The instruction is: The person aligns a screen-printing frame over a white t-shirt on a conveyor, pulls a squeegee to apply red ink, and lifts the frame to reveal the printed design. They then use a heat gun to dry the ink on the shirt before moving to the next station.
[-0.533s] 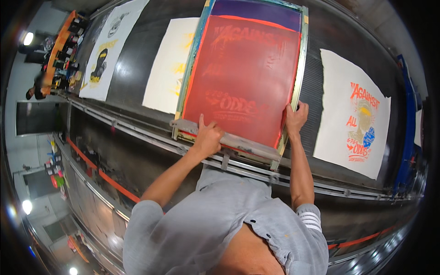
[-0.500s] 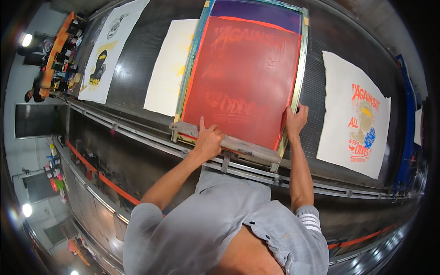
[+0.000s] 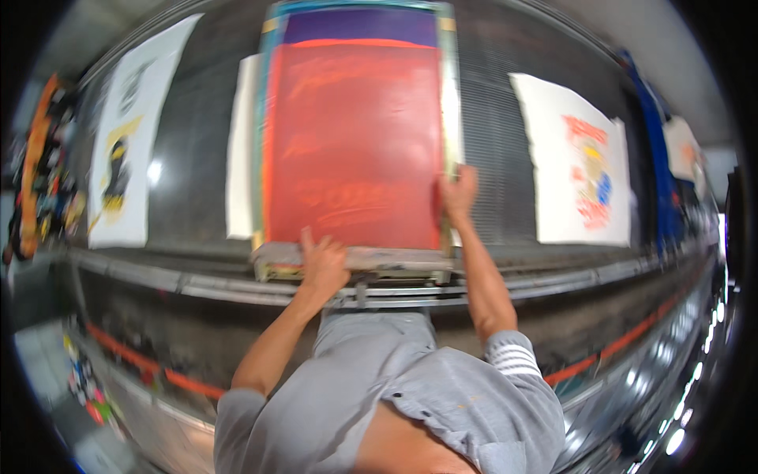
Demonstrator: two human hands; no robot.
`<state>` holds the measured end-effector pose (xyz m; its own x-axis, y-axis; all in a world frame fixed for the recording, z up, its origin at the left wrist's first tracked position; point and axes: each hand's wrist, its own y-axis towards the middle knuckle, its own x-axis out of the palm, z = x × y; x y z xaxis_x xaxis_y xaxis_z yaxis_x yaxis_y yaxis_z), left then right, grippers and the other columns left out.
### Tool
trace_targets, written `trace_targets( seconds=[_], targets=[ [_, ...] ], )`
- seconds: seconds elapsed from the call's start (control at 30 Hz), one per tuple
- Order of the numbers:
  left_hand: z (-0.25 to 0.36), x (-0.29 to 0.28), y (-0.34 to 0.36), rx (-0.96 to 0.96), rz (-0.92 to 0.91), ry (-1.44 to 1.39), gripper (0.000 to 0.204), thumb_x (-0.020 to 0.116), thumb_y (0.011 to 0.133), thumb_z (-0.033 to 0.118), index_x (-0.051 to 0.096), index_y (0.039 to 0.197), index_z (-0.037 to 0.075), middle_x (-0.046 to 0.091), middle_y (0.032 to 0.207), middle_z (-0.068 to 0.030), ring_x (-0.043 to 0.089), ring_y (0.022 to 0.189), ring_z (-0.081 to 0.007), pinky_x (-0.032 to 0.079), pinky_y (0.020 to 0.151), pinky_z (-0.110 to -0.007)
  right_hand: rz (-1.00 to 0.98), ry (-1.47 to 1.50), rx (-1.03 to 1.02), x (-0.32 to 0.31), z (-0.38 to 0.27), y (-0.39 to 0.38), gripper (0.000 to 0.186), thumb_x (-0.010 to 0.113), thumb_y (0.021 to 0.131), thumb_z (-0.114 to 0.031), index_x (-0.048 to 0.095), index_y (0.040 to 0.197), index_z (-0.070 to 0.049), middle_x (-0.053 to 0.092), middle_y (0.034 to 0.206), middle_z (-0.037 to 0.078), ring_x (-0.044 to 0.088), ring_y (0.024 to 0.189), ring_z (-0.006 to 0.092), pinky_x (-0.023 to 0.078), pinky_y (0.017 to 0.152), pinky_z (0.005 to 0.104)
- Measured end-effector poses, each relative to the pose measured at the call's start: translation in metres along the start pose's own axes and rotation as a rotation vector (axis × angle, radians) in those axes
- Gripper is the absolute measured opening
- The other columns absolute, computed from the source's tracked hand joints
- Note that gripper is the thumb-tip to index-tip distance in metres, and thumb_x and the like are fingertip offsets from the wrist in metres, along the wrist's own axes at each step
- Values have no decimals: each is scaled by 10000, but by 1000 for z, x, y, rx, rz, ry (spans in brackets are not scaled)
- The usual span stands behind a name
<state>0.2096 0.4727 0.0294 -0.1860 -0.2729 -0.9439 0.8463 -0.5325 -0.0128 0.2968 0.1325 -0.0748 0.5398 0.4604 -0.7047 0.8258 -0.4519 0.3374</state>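
A screen-printing frame [image 3: 452, 95] with teal and pale rails lies in front of me, its mesh [image 3: 355, 142] coated red with a purple band at the far end. Faint lettering shows in the mesh. My left hand [image 3: 322, 265] is closed over the grey bar [image 3: 379, 257] along the near end, one finger stretched toward the mesh. Around the right rail my right hand [image 3: 459, 192] is closed, the thumb side by the mesh. Part of a white printed sheet [image 3: 243, 158] sticks out from the frame's left side.
The frame rests on a long dark ribbed table [image 3: 493, 158] with a metal rail [image 3: 197, 288] along its near edge. A colour-printed white sheet [image 3: 553, 150] lies to the right, and another print [image 3: 146, 95] to the left. Beyond the right sheet runs a blue bar [image 3: 659, 158].
The whole view has turned and shifted, so frame and sheets appear further left and straighter, now blurred. Less of the sheet left of the frame shows. Both hands keep their holds.
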Motion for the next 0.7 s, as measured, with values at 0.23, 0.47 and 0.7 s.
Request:
trace_targets(
  seconds=[0.23, 0.47, 0.7],
  targets=[
    [-17, -13, -2, 2, -41, 12, 262, 677, 639, 0, 737, 891, 38, 714, 921, -100, 621, 1080, -297, 213, 1136, -695, 4, 116, 14, 14, -27, -9, 271, 689, 762, -180, 622, 934, 18, 555, 952, 185, 557, 937, 386, 476, 812, 487],
    [-19, -15, 3, -71, -43, -3, 302, 621, 686, -36, 743, 952, 42, 724, 941, -110, 635, 1081, -279, 250, 1141, -659, -81, 92, 57, 10, -38, -7, 341, 694, 785, -203, 625, 1035, 18, 550, 1022, 182, 553, 1015, 368, 495, 855, 466],
    [-20, -1, 12, 12, -97, -33, 327, 611, 677, -38, 766, 951, 56, 730, 923, -161, 675, 962, -344, 437, 977, -503, -30, 16, 65, 23, -12, -10, 332, 700, 783, -182, 623, 994, 63, 552, 993, 179, 563, 974, 347, 500, 843, 443]
  ],
)
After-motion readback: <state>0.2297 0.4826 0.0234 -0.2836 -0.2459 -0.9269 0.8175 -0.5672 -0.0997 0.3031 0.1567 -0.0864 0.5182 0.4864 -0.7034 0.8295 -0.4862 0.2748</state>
